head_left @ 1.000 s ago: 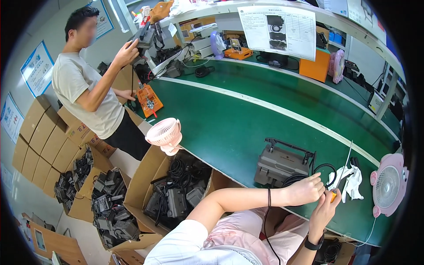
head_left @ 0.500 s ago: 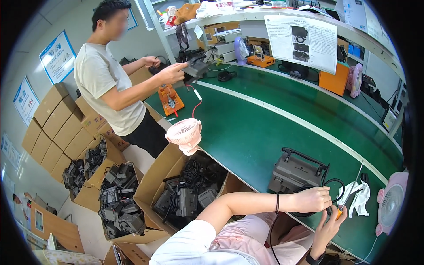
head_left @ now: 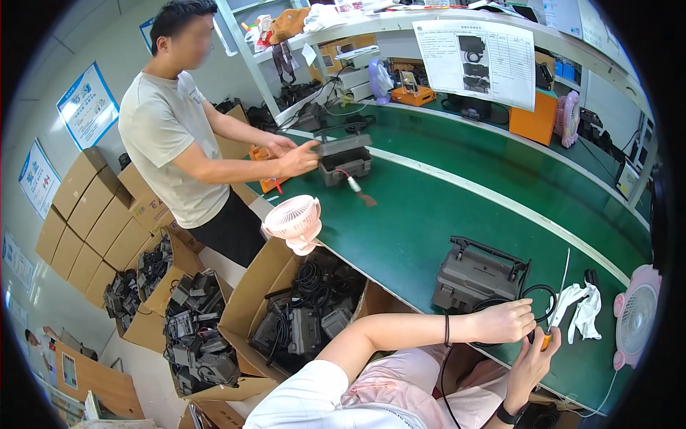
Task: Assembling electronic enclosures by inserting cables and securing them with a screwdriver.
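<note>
On the green bench in front of me sits a dark grey plastic case (head_left: pixel 477 273) with a carrying handle. A black cable (head_left: pixel 549 289) loops out beside it toward my hands. My left hand (head_left: pixel 509 322) is closed around the cable near the bench edge. Just below it, my right hand (head_left: pixel 527 366), with a black watch at the wrist, grips a screwdriver (head_left: pixel 547 339) by its orange handle. The screwdriver's long metal shaft points up and away, past a white glove (head_left: pixel 586 314). The cable end lies mostly hidden between my fingers.
A co-worker (head_left: pixel 168 136) stands at the far left, handling another dark case (head_left: pixel 344 161). Open cartons (head_left: pixel 236 314) of dark cases and cables stand along the bench's left side. Pink fans (head_left: pixel 294 218) (head_left: pixel 637 314) sit at its edges; a printed sheet (head_left: pixel 475 61) hangs from the shelf.
The co-worker has lowered the other case onto the bench, its lid now raised. My screwdriver's shaft has tilted slightly left; my hands stay almost in place.
</note>
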Demonstrator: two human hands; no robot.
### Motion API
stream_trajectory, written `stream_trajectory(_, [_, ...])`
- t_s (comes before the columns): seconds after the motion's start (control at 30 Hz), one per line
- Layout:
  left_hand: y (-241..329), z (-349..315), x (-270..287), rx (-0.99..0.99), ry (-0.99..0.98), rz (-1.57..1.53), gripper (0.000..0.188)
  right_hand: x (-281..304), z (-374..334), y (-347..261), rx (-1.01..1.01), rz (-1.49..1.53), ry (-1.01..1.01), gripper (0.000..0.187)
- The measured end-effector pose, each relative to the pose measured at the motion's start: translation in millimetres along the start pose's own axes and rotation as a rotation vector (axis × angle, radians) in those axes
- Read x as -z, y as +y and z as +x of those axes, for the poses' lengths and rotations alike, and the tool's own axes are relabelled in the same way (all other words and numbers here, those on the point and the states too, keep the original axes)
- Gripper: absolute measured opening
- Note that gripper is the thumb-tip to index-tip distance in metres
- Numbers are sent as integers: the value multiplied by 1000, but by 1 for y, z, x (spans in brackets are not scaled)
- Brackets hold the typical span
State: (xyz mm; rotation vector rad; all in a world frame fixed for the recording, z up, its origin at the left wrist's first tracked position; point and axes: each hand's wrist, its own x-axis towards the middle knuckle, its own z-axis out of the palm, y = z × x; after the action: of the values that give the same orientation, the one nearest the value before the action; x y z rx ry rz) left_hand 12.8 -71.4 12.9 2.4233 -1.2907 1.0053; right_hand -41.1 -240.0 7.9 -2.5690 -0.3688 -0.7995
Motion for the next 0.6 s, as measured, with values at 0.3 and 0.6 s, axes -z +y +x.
stream_trajectory(0.3, [0, -2, 0, -16, 3, -21, 22, -1, -2, 0, 19, -8, -4, 26])
stream_trajectory(0.6, [0, -2, 1, -10, -8, -46, 21, 0, -2, 1, 14, 20, -4, 24])
